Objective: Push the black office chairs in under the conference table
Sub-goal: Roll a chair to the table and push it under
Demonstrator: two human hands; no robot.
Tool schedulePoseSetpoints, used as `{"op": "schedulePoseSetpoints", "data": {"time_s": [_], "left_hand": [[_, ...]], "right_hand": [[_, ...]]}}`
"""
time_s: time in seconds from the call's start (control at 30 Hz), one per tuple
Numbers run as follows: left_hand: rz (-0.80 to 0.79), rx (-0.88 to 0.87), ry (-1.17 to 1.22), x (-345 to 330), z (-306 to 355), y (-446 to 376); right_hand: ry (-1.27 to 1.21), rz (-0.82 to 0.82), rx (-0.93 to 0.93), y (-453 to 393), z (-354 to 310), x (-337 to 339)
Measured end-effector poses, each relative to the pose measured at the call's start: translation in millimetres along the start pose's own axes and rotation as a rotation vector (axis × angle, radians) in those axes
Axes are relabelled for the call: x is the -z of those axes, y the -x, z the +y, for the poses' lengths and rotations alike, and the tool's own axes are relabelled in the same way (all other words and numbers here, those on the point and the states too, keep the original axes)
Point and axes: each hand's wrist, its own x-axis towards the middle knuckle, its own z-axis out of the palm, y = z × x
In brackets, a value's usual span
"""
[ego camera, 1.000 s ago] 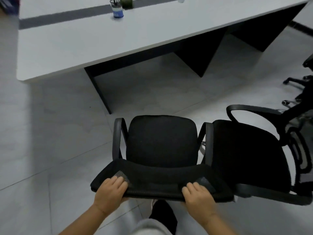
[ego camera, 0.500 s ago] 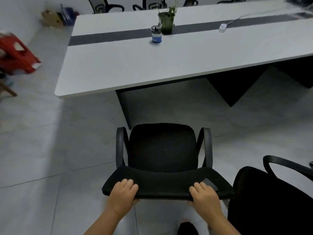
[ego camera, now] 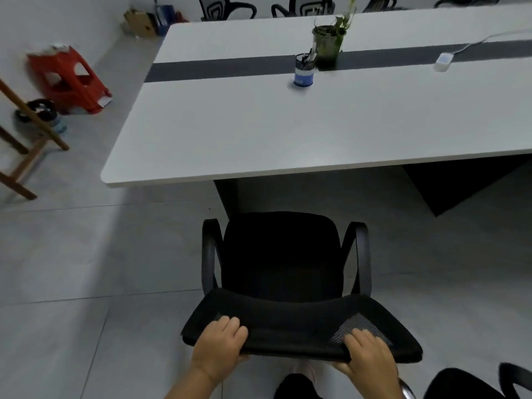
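Left hand (ego camera: 220, 339) and right hand (ego camera: 367, 354) clamp the chair (ego camera: 283, 272) backrest; push straight, armrests clearing the worktop (ego camera: 259, 133) edge.

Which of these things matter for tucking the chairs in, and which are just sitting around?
Part of the job: chair, table, left hand, right hand, second chair.

Just lying about: pen cup, plant, red stool, white box.

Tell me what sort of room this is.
Most likely an office meeting room: a long white table with a pen cup on it, and black office chairs lined along its far side.
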Motion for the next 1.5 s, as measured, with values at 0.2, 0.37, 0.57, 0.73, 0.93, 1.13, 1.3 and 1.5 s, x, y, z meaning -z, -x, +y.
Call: {"op": "schedulePoseSetpoints", "data": {"time_s": [0.2, 0.37, 0.57, 0.73, 0.93, 1.13, 1.3, 1.5], "left_hand": [[-0.051, 0.007, 0.002, 3.4, 4.6, -67.6], [-0.091, -0.012, 0.041, 9.0, -10.9, -128.1], [-0.078, -0.087, -0.014, 19.5, -25.3, -193.5], [-0.196, -0.136, 0.007, 14.3, -32.2, -233.3], [-0.342, -0.069, 0.024, 11.4, -29.6, -263.6], [-0.128, -0.066, 0.001, 31.3, -28.7, -289.3], [-0.131, 0.066, -0.007, 36.3, -41.4, -305.6], [-0.018, 0.174, 0.014, 40.6, -65.8, -324.5]], "right_hand": [[-0.019, 0.109, 0.001, -53.4, 45.3, -15.1], [0.08, 0.059, 0.034, -101.3, 70.5, -25.6], [0.192, -0.036, 0.072, -147.1, 99.8, -25.2], [0.208, -0.044, 0.073, -177.0, 121.2, -23.0], [0.249, -0.021, 0.125, -207.9, 148.8, -26.5], [0.208, 0.1, 0.22, -240.7, 167.4, -40.6], [0.153, 0.15, 0.257, -285.7, 166.0, -50.3], [0.107, 0.066, 0.245, -336.1, 154.8, -62.2]]}}
